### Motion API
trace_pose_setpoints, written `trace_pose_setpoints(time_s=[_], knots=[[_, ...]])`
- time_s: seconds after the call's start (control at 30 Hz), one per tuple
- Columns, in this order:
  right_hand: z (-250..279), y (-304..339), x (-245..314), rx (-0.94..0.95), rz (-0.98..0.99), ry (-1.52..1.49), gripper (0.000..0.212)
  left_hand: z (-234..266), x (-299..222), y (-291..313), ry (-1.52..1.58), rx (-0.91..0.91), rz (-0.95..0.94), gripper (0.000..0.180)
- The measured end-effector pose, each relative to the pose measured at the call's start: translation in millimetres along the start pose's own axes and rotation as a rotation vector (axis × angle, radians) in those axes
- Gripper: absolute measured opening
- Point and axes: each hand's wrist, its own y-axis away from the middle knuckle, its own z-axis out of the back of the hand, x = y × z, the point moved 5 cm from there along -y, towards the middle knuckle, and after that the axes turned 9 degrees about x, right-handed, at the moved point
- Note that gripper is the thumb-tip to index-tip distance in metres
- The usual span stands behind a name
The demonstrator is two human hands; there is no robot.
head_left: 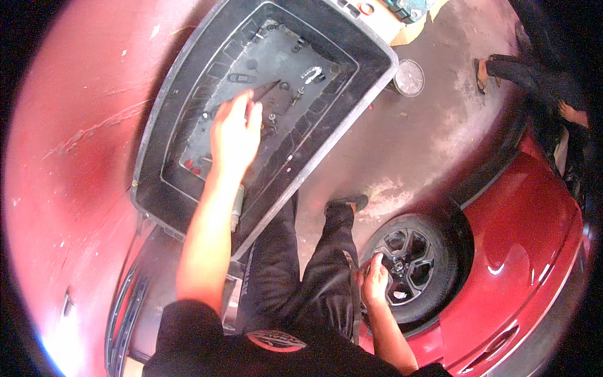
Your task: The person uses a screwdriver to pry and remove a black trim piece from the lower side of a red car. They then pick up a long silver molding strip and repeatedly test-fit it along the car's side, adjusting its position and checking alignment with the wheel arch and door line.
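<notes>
Right hand (375,281) hangs low by the trouser leg, curled around something thin, can't tell what; red car's wheel (405,267) is behind it. Left hand (233,135) lies loosely open, holding nothing, among the loose screws (274,119) in the black tray (188,94) on the red panel. Looks like fastener sorting; next calls for pinching one screw. Farther out: round lid (409,78) on the floor, cardboard at the top edge.

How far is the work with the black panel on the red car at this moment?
Already done, it seems: the black panel lies inner side up on the red car body, with several screws loose on it. In hand: the left hand reaches among those screws, touching the panel; the right hand hangs low beside the leg, and whether it holds something I cannot tell. Left: clips and fittings remain on the panel.
</notes>
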Motion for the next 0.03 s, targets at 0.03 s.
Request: trace_pose_setpoints(time_s=[0.03], knots=[[5.7,-1.0,-8.8,0.023,-0.018,0.030,0.066,-11.9,20.8,-20.1,-0.192,0.047,-0.037,0.036]])
